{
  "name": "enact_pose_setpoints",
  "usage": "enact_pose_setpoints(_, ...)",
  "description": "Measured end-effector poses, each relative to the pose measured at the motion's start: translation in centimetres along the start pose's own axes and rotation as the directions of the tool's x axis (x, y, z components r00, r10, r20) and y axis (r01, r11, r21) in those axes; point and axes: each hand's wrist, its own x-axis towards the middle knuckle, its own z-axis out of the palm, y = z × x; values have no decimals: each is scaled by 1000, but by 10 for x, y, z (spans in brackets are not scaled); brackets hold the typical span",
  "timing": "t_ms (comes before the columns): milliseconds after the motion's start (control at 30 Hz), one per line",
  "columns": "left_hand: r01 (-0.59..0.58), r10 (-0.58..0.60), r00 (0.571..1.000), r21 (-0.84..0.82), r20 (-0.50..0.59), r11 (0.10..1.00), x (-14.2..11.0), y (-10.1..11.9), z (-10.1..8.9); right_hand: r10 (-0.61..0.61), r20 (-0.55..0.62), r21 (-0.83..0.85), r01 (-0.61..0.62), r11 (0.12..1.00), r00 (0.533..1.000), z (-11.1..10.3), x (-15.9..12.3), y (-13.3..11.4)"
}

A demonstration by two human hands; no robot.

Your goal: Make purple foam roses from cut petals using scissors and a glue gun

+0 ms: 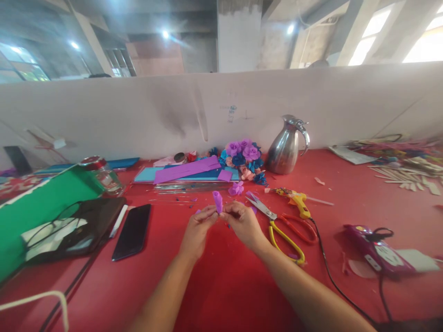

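Observation:
A small rolled piece of purple crepe paper [218, 202] stands upright between my fingertips, above the red table [221, 286]. My left hand [199, 228] pinches its lower end from the left. From the other side, the fingers of my right hand [242, 226] close on the same base. Just behind it lies a loose purple paper flower [236, 188]. To the right of my right hand rest open scissors [266, 207] with one yellow and one red handle. Beyond them is a yellow hot glue gun [299, 203].
At the back are purple paper strips [188, 169], thin wires [187, 188], a bunch of paper flowers [242, 154] and a steel jug [284, 147]. On the left lie a phone [132, 232], a white pen [118, 221] and a glass jar [108, 177]. A purple power strip [377, 249] with cords sits right.

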Motion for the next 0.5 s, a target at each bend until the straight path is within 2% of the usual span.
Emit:
enact_pose_setpoints(67,14,-14,1000,8,1,1000,0,-1,-1,46,-10,27,-46,999,999,0,0,-1)
enact_pose_setpoints(233,0,-1,998,10,69,1000,0,4,-4,125,95,163,-139,977,988,-4,1,-7)
enact_pose_setpoints(367,-15,10,988,30,157,999,-1,9,-7,128,135,149,-147,978,983,-7,2,-6)
enact_pose_setpoints(500,-30,24,979,29,201,999,-2,9,-8,131,99,100,-141,985,986,-10,3,-6)
